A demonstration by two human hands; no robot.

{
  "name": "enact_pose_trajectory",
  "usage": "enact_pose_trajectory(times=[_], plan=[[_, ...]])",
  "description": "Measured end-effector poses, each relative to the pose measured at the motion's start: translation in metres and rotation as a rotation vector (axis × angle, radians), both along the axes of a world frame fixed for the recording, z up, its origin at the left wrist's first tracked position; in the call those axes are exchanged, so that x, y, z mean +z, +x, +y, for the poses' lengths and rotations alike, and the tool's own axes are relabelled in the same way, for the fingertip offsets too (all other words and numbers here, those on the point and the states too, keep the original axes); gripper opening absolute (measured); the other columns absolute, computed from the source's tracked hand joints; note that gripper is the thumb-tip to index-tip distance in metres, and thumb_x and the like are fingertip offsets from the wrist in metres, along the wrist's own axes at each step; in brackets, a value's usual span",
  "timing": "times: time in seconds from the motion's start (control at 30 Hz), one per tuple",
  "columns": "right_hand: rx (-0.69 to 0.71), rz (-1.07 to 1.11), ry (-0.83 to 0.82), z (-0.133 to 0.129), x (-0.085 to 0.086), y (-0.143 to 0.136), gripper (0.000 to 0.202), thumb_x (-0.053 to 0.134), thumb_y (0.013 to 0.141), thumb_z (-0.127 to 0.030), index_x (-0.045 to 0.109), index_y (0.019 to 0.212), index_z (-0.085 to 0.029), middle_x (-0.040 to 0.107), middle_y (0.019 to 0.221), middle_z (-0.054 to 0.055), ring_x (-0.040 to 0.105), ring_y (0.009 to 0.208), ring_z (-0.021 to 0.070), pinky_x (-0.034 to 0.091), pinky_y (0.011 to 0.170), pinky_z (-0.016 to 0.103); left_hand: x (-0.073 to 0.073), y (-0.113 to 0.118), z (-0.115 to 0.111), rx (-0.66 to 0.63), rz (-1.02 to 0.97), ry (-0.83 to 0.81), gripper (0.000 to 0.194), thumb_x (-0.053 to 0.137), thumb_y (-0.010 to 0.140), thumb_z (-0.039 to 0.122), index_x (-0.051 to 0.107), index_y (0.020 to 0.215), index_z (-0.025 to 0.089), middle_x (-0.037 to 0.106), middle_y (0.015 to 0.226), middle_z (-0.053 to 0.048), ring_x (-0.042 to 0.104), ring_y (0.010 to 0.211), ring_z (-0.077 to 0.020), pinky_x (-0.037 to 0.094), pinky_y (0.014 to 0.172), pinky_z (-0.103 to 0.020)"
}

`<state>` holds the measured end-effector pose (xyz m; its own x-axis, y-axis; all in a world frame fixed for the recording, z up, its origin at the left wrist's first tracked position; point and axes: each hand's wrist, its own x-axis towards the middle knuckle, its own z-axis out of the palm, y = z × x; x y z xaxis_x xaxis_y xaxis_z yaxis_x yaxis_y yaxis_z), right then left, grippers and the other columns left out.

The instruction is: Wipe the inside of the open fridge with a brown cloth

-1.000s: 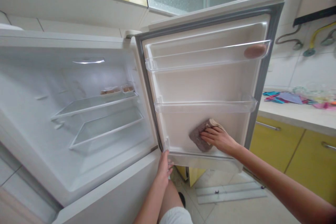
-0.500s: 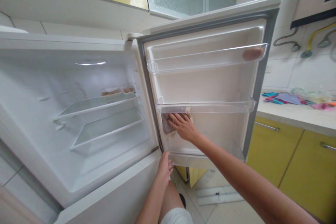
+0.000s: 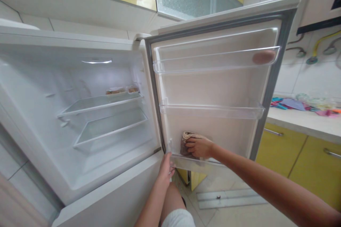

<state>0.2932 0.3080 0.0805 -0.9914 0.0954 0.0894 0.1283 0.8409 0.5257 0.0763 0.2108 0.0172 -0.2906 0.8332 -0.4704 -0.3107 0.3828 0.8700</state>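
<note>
A folded brown cloth (image 3: pixel 185 146) with a pale edge is in my right hand (image 3: pixel 201 148), whose fingers curl over it. The hand and cloth are low on the inner panel of the open refrigerator door (image 3: pixel 213 88), just above the clear bottom door shelf (image 3: pixel 186 163). At the door's lower hinge-side corner, my left hand (image 3: pixel 166 168) is closed around the end of that bottom shelf, fingers partly hidden. Above the cloth runs a clear middle door shelf (image 3: pixel 213 111). A reddish-brown oval thing (image 3: pixel 263 57) lies in the top door shelf (image 3: pixel 202 62).
Left of the door stands the lit refrigerator interior (image 3: pixel 101 163) with glass shelves (image 3: pixel 112 122). Small food packs (image 3: pixel 117 90) sit on the upper one. To the right, colourful cloths (image 3: pixel 293 104) lie on a counter (image 3: pixel 303 122). A white panel (image 3: pixel 231 198) rests on the floor below.
My right hand and the cloth have moved down and to the right, from under the middle door shelf to just above the bottom one. My left hand stays at the corner.
</note>
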Motion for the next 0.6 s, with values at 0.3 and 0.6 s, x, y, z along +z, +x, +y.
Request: enact_pose_trajectory(times=[0.3,0.6], plan=[[-0.075,-0.008,0.018,-0.006,-0.008,-0.064,0.023,0.053,0.096,-0.023,0.074,0.087,-0.029,0.074,0.094,0.001,0.057,0.109,0.0198,0.038,0.106,0.039,-0.001,-0.004,0.0,-0.004,-0.007,-0.009,0.05,0.057,0.08,0.063,0.06,0.118,0.03,0.063,0.094,0.0,0.064,0.08,-0.0168,0.045,0.087,-0.035],[-0.105,0.04,-0.044,-0.035,-0.003,0.041,0.024,0.06,0.092,-0.023,0.074,0.077,-0.036,0.075,0.094,-0.003,0.058,0.109,0.0155,0.04,0.103,0.035,0.0,-0.014,-0.001,-0.015,-0.009,-0.04,0.046,0.057,0.084,0.059,0.06,0.113,0.024,0.062,0.093,0.0,0.063,0.08,-0.0161,0.043,0.08,-0.032]])
